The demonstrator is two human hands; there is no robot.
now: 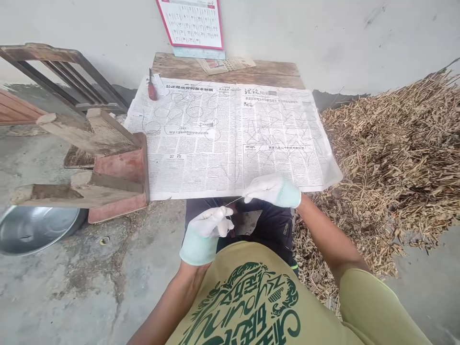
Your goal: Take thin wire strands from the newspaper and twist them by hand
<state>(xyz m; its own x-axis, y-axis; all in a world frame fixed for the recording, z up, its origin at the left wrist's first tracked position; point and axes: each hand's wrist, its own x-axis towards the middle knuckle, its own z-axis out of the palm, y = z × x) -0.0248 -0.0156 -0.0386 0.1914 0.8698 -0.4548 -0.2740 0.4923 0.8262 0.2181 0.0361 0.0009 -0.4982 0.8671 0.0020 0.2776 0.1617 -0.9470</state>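
A thin pale strand (234, 201) runs between my two gloved hands, just past the front edge of the newspaper (201, 175). My left hand (211, 222), in a white glove with a mint cuff, pinches one end, and a loop of the strand hangs by its fingers. My right hand (264, 188), gloved alike, pinches the other end at the paper's front edge. Many thin, curly strands (283, 127) lie scattered over both halves of the newspaper. A red-handled pointed tool (152, 91) rests at the paper's back left corner.
The newspaper covers most of a wooden table (273, 74) against the wall. At the left are an overturned wooden stool (118, 165), a metal basin (39, 227) and a dark chair (72, 72). Dried plant stalks (391, 158) are heaped at the right. A calendar (192, 21) hangs behind.
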